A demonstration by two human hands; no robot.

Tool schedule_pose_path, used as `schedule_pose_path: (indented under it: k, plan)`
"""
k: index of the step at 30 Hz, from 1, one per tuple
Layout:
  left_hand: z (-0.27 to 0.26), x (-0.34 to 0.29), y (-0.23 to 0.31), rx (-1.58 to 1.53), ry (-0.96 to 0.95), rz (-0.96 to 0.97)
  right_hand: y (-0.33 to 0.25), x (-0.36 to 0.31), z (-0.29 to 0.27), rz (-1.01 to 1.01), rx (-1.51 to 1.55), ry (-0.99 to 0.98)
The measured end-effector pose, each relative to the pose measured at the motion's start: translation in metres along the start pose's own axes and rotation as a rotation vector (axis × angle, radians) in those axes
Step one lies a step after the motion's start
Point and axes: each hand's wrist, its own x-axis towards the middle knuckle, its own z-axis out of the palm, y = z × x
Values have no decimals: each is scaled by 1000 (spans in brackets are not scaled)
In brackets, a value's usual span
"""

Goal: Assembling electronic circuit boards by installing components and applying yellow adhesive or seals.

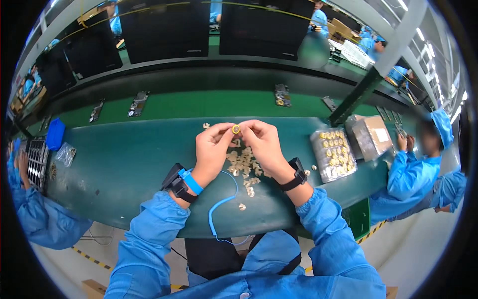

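A small round part with a yellow rim and a grey centre (236, 129) is pinched between my two hands above the green bench. My left hand (213, 149) grips its left side with thumb and forefinger. The fingertips of my right hand (262, 144) close on its right edge. Beneath and between the hands lies a loose pile of small cream-coloured pieces (244, 163), partly hidden by my right hand. To the right, a clear plastic tray (330, 173) holds several similar yellow-rimmed round parts. A blue strap with a coiled cord (211, 212) runs from my left wrist across the bench.
Circuit boards (282, 95) lie on the green strip beyond the bench (124, 164). A cardboard box (373, 135) in plastic stands right of the tray. A blue bin (56, 133) and a small clear bag (65, 154) are at far left. Co-workers (416, 164) sit at both sides.
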Motion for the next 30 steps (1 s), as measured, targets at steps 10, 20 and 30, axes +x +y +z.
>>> schedule_pose_path:
  k: [10,20,30]
  plan:
    - [5,-4,4,58,-21,-41,30,0,-1,-10,84,87]
    - [-13,-3,-1,535,-69,167,15,-5,-6,-424,-421,14]
    - [17,1,11,732,-68,237,35,-1,-29,-492,-525,-31]
